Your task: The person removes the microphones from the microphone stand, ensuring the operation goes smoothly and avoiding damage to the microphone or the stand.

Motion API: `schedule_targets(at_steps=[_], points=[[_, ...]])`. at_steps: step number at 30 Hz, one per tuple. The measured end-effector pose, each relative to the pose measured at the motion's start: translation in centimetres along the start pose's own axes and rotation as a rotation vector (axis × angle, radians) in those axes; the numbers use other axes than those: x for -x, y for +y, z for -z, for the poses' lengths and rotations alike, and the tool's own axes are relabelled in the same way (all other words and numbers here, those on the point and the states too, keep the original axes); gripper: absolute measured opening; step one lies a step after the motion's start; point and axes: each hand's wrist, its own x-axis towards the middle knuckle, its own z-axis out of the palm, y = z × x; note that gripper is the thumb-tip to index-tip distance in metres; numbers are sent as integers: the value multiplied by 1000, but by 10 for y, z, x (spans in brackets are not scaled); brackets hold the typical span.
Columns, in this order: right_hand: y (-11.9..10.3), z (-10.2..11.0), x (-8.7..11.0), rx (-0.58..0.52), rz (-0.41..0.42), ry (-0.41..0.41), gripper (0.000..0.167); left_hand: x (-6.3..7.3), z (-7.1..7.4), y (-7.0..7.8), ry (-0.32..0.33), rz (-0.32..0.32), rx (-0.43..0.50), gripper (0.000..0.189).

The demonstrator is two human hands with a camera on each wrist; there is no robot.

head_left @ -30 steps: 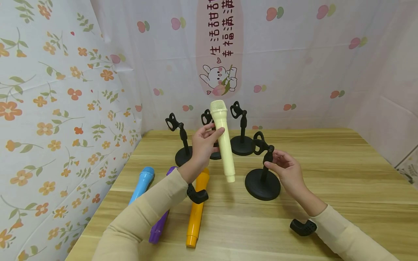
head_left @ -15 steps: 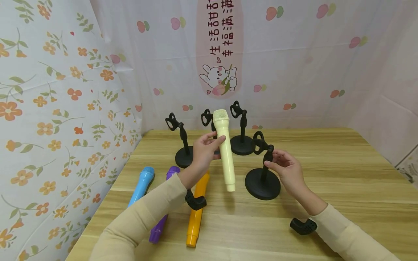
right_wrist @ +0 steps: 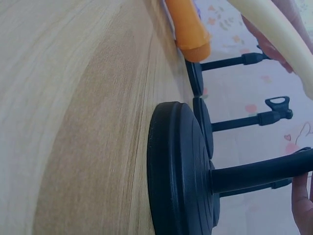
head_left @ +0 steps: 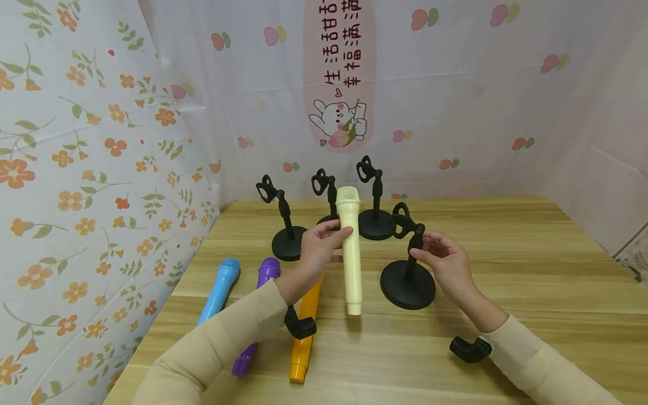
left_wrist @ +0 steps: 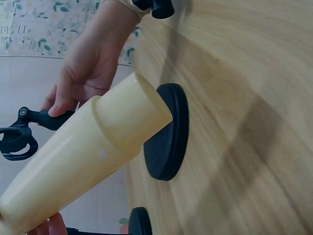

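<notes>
My left hand (head_left: 321,247) pinches a pale yellow microphone (head_left: 351,259) between thumb and fingers. It is held nearly upright above the table, mesh head up. In the left wrist view the tail end of the microphone (left_wrist: 83,152) fills the middle. My right hand (head_left: 448,264) grips the post of a black microphone stand (head_left: 408,286), whose round base rests on the table. The stand's ring clip, at its top, holds nothing and lies just right of the microphone. In the right wrist view the stand's base (right_wrist: 178,171) is close up.
Behind the hands stand three more black stands: left (head_left: 288,243), middle (head_left: 331,197) and right (head_left: 376,224). Blue (head_left: 219,289), purple (head_left: 268,271) and orange (head_left: 302,354) microphones lie on the wooden table (head_left: 506,270) at left, partly under my left arm. A patterned curtain (head_left: 455,101) hangs behind.
My left hand has lowered the yellow microphone and brought it nearer upright, uncovering more of the middle stand and the purple microphone. My right hand keeps its grip on the stand, which has not moved.
</notes>
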Motion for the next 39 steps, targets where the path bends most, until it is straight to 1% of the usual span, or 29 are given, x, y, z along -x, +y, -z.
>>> schedule_targets(at_steps=[6,12,15,20,22,29,35,39], points=[[-2,2,-2,-46,-12,9,28,4,1,-5,-8,27,-13,40],[-5,6,-7,-125,33,15,27,7,1,-10,-9,26,-45,37],[-7,8,-11,-124,47,23,27,9,0,-12,-4,28,-61,38],[-11,12,-17,-126,46,48,29,13,-1,-17,-8,29,-96,38],[-13,14,-19,-149,50,55,29,15,-2,-19,-12,31,-104,38],[-21,19,-32,-195,69,61,29,19,-5,-22,-10,35,-146,41],[-26,24,-46,-219,94,57,31,23,-8,-27,-6,62,-195,42],[-29,26,-55,-234,94,62,32,25,-9,-33,-6,76,-213,43]])
